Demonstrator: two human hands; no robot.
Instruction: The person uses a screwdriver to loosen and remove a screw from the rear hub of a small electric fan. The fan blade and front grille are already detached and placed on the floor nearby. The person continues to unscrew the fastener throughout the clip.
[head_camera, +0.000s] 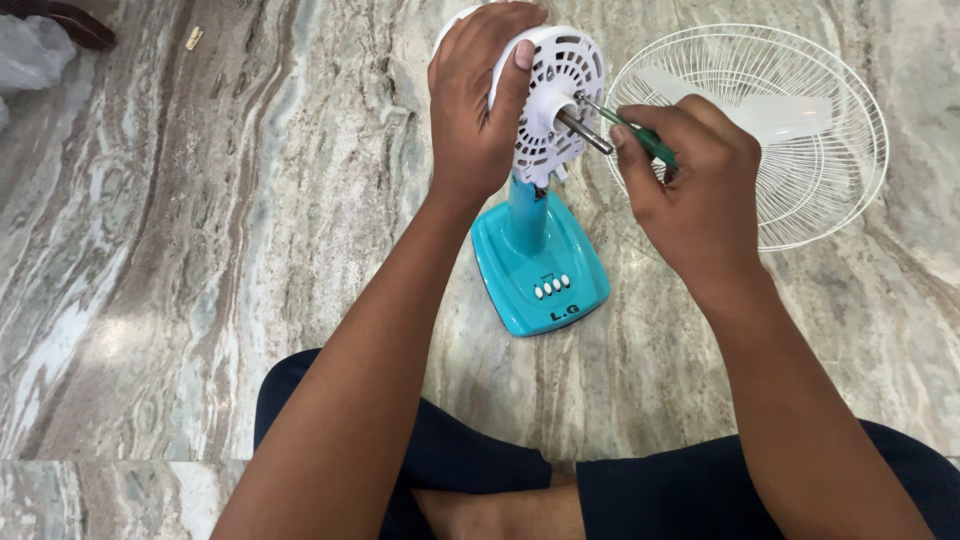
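The left hand (480, 95) clamps the white motor housing (555, 95) of the teal fan (535, 260) on the floor (200, 250), steadying it while the right hand (690, 180), closed around a green screwdriver (635, 132), works beside the shaft (585, 130). The wire guard (800, 130) lies aside.

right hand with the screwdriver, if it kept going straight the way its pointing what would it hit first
Probably the white motor housing: the right hand aims its green-handled screwdriver up-left at the housing's front face, just beside the metal shaft. The tip looks at or near the face; depth is unclear.
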